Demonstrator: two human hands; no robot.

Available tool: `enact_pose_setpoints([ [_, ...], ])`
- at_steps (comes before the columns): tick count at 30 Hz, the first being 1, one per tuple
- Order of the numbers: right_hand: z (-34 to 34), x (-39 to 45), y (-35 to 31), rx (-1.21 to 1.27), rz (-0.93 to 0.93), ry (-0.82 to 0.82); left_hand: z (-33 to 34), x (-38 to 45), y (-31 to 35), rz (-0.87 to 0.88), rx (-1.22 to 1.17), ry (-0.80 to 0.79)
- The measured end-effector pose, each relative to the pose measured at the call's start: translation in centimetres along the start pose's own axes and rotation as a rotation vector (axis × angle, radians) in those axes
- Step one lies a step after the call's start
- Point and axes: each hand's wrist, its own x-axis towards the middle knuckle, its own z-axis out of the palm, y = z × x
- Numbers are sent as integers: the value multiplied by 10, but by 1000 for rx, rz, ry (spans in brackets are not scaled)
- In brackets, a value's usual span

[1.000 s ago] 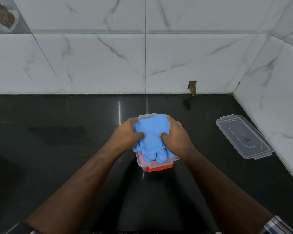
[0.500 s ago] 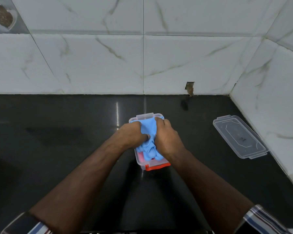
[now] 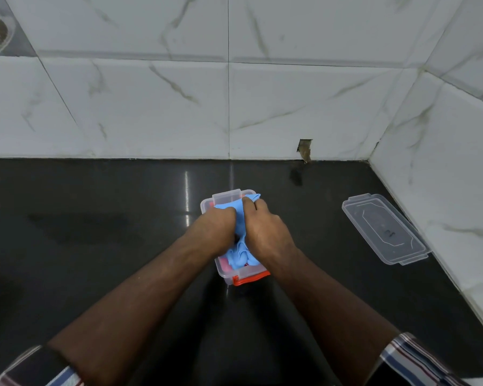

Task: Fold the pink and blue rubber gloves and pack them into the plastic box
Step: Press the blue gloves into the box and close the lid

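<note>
Blue rubber gloves [image 3: 241,253], bunched into a thick wad, sit in the clear plastic box [image 3: 226,271] on the black polished countertop [image 3: 95,232], roughly midway between its near and far edges. Both hands press on them from above. The left hand [image 3: 211,232] is curled into a loose fist on the left side of the wad, knuckles up, its fingertips tucked under and out of sight, so how much rubber it actually pinches cannot be told. The right hand [image 3: 265,231] lies just beside it, touching along the middle, with its fingers [image 3: 253,203] bent and closed over the far end of the blue material near the far rim of the box. Blue glove fingers spill out between the two wrists at the near end. Pink rubber [image 3: 225,266] shows low in the box under the blue, at the near left corner. An orange-red clip [image 3: 250,280] runs along the near end of the box. Well to the right, near the white marble-patterned wall tiles [image 3: 290,101], the clear lid [image 3: 385,228] lies flat on the countertop, apart from the box. Striped sleeves [image 3: 413,358] show at the near edge.
</note>
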Motion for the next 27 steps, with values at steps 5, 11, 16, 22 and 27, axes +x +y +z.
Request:
enact_pose_setpoints([
  [5,6,1,0,9,-23,5,2,1,-2,15,146,77],
  [11,14,4,0,27,-69,19,11,-6,-19,-25,250,185],
  [16,10,5,-5,13,-109,-29,21,-3,-17,87,97,163],
  [22,-18,10,-5,-57,-62,-203,26,1,-27,106,106,-42],
  [27,-44,10,-20,-288,-104,-302,31,-1,-24,112,128,-85],
])
